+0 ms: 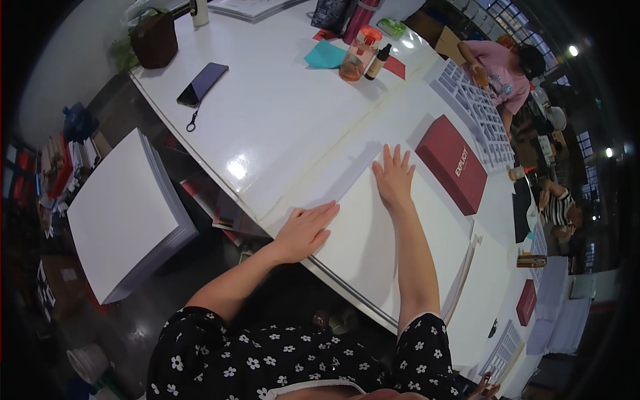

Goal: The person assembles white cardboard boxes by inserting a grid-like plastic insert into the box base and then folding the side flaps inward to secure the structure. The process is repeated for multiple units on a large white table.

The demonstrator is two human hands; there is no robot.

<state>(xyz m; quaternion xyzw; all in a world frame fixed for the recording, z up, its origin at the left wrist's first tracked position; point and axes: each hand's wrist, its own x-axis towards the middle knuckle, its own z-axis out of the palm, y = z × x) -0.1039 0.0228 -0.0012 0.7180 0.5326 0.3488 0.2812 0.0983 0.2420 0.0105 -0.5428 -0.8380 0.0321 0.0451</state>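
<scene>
A large white sheet (373,247) lies flat on the white table (287,120), close to the table's near edge. My left hand (308,230) rests palm down on the sheet's left corner, fingers together and pointing right. My right hand (394,178) presses flat on the sheet's far edge with fingers spread. Neither hand holds anything. A dark red flat box (453,163) lies just to the right of my right hand, apart from it.
A thick stack of white sheets (120,213) sits low on the left. A dark phone (202,84), an orange-capped bottle (359,55), a teal paper (325,55) and a small dropper bottle (378,61) lie farther back. A person in pink (501,67) works at white gridded trays (475,110).
</scene>
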